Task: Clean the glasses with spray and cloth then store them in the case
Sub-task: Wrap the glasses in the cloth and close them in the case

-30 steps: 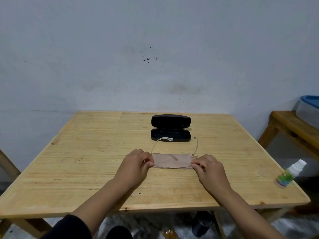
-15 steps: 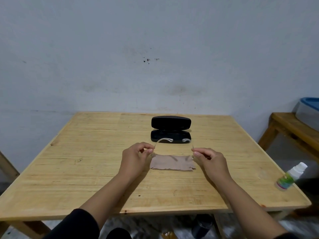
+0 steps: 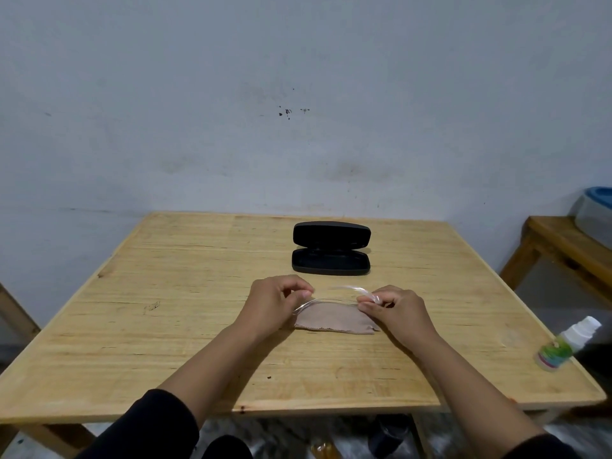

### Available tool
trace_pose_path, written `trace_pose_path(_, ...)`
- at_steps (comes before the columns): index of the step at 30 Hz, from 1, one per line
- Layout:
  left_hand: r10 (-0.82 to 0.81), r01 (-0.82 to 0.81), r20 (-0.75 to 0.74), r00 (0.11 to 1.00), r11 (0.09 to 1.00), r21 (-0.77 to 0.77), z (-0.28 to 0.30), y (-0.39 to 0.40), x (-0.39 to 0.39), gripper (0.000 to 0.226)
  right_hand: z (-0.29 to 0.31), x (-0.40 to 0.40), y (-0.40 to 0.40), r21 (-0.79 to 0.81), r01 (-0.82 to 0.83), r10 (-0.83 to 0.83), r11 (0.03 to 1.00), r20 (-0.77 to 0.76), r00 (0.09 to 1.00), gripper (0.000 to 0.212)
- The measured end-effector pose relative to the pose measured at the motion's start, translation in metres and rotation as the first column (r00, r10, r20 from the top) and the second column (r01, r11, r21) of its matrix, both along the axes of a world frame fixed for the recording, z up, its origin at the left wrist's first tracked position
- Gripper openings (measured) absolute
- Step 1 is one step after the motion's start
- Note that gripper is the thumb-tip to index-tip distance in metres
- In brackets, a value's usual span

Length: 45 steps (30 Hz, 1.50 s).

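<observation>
At the table's [image 3: 165, 326] middle, left hand [image 3: 275, 301] and right hand [image 3: 394, 309] pinch the glasses [image 3: 326, 298] above the cloth [image 3: 334, 321], apparently folding them; next comes lifting them into the open case [image 3: 330, 261].

A pale grey wall [image 3: 298, 94], scuffed and marked with small dark spots, stood behind the light wooden counter [image 3: 165, 326]. A second wooden bench [image 3: 563, 240] stood at right, carrying a blue-lidded tub [image 3: 596, 210].
</observation>
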<state>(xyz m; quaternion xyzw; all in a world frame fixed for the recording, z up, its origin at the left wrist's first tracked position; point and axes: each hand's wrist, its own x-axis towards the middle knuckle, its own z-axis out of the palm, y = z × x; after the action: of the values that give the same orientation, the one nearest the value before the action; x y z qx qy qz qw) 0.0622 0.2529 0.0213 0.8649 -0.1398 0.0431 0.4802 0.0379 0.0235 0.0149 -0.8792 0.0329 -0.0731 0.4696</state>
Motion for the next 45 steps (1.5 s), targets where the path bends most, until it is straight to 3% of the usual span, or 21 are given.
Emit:
trace_pose_path(5,-0.006,-0.006,0.074,0.997,0.989,0.15,0.001,-0.005,-0.002,0.01,-0.001,-0.005,-0.006,0.176,0.053,-0.045,0.983,-0.048,0.998,0.012)
trace_pose_path(9,0.073,-0.082,0.075,0.994,0.99,0.115,-0.003,0.001,-0.012,0.018,0.005,-0.014,-0.009,0.233,0.106,-0.096,0.967,-0.053,0.994,0.021)
trace_pose_path(14,0.131,-0.129,-0.018,0.991,0.988,0.089,-0.009,0.008,-0.028,0.033,0.01,-0.025,-0.004,0.126,0.029,-0.022,0.992,-0.054,0.998,0.026)
trace_pose_path(23,0.202,-0.202,-0.018,0.979,0.979,-0.029,-0.011,0.001,-0.02,0.021,0.003,-0.017,0.0,-0.07,0.053,-0.047,0.996,0.081,0.996,0.018)
trace_pose_path(32,0.29,-0.284,-0.006,0.957,0.931,-0.228,0.007,-0.017,0.023,0.019,0.025,0.027,0.003,0.044,0.154,-0.16,0.987,0.193,0.968,0.014)
trace_pose_path(41,0.332,-0.329,-0.018,0.943,0.922,-0.203,0.006,-0.027,0.077,0.016,0.03,0.088,0.002,0.056,0.175,-0.182,0.983,0.187,0.965,0.015)
trace_pose_path(45,0.334,-0.332,-0.007,0.943,0.935,-0.125,-0.003,-0.028,0.087,0.014,0.018,0.099,0.001,0.038,0.178,-0.182,0.983,0.149,0.972,0.014)
